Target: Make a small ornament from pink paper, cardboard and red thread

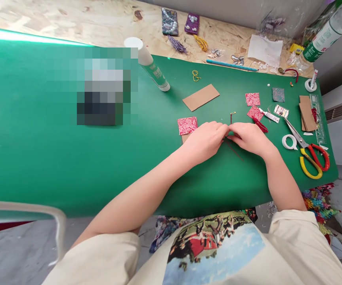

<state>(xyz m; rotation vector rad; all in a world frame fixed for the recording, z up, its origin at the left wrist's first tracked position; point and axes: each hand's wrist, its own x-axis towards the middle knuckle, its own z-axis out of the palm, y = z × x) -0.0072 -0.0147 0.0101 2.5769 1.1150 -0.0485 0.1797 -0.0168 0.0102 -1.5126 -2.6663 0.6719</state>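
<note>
My left hand (208, 138) and my right hand (248, 136) meet over the green mat, fingertips pinched close together. Between them runs a thin dark red cord (234, 150), its tail trailing down to the right below the fingers. Above the fingertips a small gold clasp (233, 113) lies at the cord's upper end. Beside my left hand is a pink patterned square (187, 125) with cardboard under its lower edge. To the right of my right hand lie a dark red tassel (260, 125) and another pink square (255, 113). The exact grip is partly hidden by the fingers.
Scissors (306, 146) and a white tape roll (289, 142) lie to the right. A cardboard strip (201, 97), a gold wire piece (196, 75) and a glue bottle (154, 71) are beyond my hands. A blue pencil (232, 65) rests at the mat's far edge.
</note>
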